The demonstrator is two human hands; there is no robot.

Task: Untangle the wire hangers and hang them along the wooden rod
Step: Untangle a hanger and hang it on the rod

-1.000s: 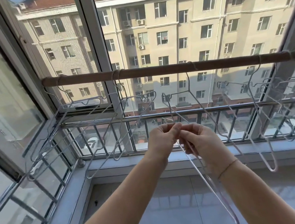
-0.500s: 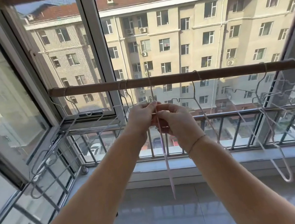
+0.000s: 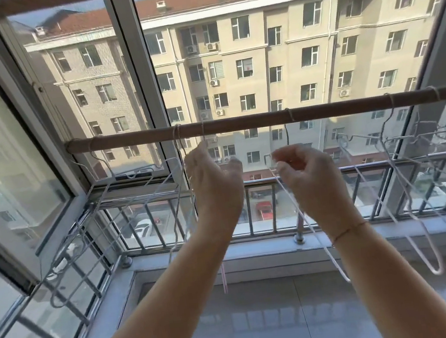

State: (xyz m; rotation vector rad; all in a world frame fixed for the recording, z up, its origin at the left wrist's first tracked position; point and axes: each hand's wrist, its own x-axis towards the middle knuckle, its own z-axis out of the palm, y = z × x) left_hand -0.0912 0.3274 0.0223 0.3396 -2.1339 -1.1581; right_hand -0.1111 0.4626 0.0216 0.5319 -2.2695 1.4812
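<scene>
Wooden rod, bare mid-span stretch

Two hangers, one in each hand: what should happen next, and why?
Probably lift the right hand so its loose hanger hooks over the rod. The left hand has its pink hanger seemingly hooked on already, and bare rod shows just right of it.

Beneath the brown wooden rod, the left hand holds a pinkish wire hanger hooked over it. Just beside it, the right hand pinches a white wire hanger.
</scene>
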